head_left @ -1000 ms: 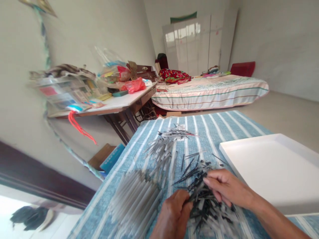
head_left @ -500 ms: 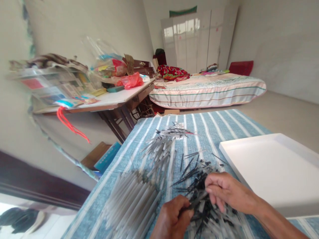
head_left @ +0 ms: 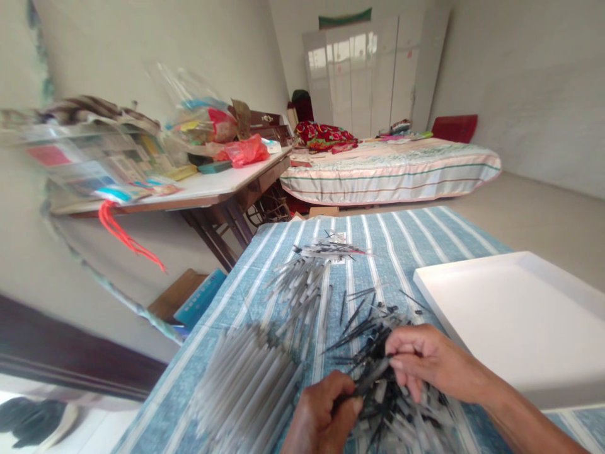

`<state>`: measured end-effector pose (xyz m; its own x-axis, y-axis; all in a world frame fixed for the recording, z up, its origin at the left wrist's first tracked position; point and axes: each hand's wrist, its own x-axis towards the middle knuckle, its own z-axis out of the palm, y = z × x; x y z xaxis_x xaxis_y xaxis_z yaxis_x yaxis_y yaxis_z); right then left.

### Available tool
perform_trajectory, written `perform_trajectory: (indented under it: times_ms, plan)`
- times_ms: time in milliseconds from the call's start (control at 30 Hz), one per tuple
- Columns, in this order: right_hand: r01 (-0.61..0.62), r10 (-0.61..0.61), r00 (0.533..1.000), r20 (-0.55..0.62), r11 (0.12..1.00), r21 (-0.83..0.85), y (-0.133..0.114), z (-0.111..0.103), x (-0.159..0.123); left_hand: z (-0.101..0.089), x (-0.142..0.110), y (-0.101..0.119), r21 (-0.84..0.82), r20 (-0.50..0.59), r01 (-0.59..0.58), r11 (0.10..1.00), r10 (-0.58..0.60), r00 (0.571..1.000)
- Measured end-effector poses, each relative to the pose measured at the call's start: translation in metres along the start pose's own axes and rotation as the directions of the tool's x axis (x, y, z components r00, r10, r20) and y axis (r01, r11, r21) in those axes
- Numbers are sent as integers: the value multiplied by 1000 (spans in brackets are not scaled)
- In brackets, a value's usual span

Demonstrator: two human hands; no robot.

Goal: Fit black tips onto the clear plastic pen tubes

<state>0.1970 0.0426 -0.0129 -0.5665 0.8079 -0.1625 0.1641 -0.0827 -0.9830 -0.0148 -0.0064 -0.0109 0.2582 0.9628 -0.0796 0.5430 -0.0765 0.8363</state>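
Note:
Between my two hands is a slim dark tube-like piece [head_left: 374, 376]; its exact kind is too blurred to make out. My left hand [head_left: 326, 410] is closed around its lower end. At its upper end the fingers of my right hand [head_left: 420, 359] are pinched together. Under and around both hands spreads a loose pile of thin black and clear plastic pieces [head_left: 359, 331]. To the left of my left hand lies a thick stack of translucent grey tubes [head_left: 250, 384]. Beyond it are a smaller bunch of grey tubes [head_left: 300, 284] and several thin dark and clear pieces [head_left: 326, 250].
A shallow white tray [head_left: 515, 328] lies on the right of the table's blue striped cloth [head_left: 392, 243]. A cluttered desk [head_left: 208, 189] stands at the left, with red cords [head_left: 127, 236] hanging off it. Behind are a bed [head_left: 387, 173] and a white wardrobe [head_left: 363, 82].
The whole view has shifted slightly. Both hands keep their grip on the dark piece, with barely any movement relative to the pile.

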Motion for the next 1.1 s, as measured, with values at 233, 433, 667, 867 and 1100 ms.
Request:
perform_trajectory:
  times_ms: [233, 433, 667, 867, 1100]
  plan:
    - [-13, 5, 998, -56, 989, -146, 2, 1, 0, 1, 1, -2, 0, 0, 7, 1000, -7, 1000]
    - [-7, 7, 1000, 2, 1000, -2, 0, 2, 0, 2, 1, -4, -19, 15, 24, 1000, -24, 1000]
    - [-15, 12, 999, -33, 996, -89, 4, 4, 2, 1, 1, -4, -23, 28, 24, 999, -24, 999]
    - [-29, 28, 999, -14, 999, -45, 3, 3, 1, 2, 3, -11, -26, 44, 47, 999, -46, 998]
    - [-47, 46, 999, 11, 998, 50, 5, 1, 1, 3, 3, -15, -20, 56, 39, 999, -38, 998]
